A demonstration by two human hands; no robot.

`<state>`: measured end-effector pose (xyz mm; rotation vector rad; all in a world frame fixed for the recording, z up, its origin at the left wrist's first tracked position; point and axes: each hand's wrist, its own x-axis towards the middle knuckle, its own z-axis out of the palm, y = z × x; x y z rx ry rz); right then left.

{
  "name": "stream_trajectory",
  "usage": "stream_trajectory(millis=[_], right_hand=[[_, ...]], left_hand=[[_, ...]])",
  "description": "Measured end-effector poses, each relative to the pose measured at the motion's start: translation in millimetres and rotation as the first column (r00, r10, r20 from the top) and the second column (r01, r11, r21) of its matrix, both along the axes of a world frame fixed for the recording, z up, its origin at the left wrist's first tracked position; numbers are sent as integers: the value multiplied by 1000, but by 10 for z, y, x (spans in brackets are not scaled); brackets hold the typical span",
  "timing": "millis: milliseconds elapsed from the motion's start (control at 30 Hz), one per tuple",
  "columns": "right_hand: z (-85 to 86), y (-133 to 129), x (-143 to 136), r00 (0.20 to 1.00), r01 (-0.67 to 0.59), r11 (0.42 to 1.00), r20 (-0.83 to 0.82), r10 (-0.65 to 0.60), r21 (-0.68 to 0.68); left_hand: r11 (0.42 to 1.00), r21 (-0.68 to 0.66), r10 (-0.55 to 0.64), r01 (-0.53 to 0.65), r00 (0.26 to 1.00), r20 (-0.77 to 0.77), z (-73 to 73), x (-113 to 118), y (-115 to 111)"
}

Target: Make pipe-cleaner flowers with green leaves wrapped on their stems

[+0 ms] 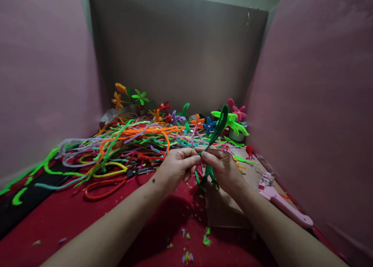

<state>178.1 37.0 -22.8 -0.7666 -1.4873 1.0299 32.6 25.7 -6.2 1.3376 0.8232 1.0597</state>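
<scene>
Dark green pipe cleaners [219,128] rise from between my hands in a long leaf-shaped loop, with more green ends hanging below. My right hand [223,168] is closed around them, thumb and forefinger pinching. My left hand [182,164] pinches the same pipe cleaners just to the left, its fingertips almost touching the right ones. Directly behind the loop shows a bright green pipe-cleaner flower [234,124]; whether it joins the held piece I cannot tell. The lower part of the held piece is partly hidden by my right hand.
A heap of colourful pipe cleaners [140,137] spreads to the left, with dark-handled scissors [141,171] at its front edge. Finished flowers [174,118] stand behind. A pink glue gun [287,207] lies right, by cardboard [225,210]. Fuzzy scraps [206,236] dot the red cloth [157,240].
</scene>
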Motion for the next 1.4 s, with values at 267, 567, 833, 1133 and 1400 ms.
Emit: stream_trajectory(millis=[267, 567, 833, 1133, 1400], right_hand=[[47, 77, 143, 969, -243, 969, 54, 241, 44], [17, 41, 43, 996, -83, 993, -13, 84, 79], [-50, 19, -24, 1000, 6, 999, 18, -6, -35], [28, 28, 63, 985, -146, 988, 99, 140, 51], [-19, 44, 60, 990, -141, 987, 25, 140, 71]], left_hand=[[872, -202, -329, 446, 839, 433, -51, -72, 37], [990, -20, -141, 141, 990, 28, 25, -10, -29], [502, 858, 692, 107, 546, -472, -178, -15, -25], [984, -90, -139, 151, 982, 130, 65, -38, -28], [948, -146, -267, 284, 955, 125, 51, -47, -27]])
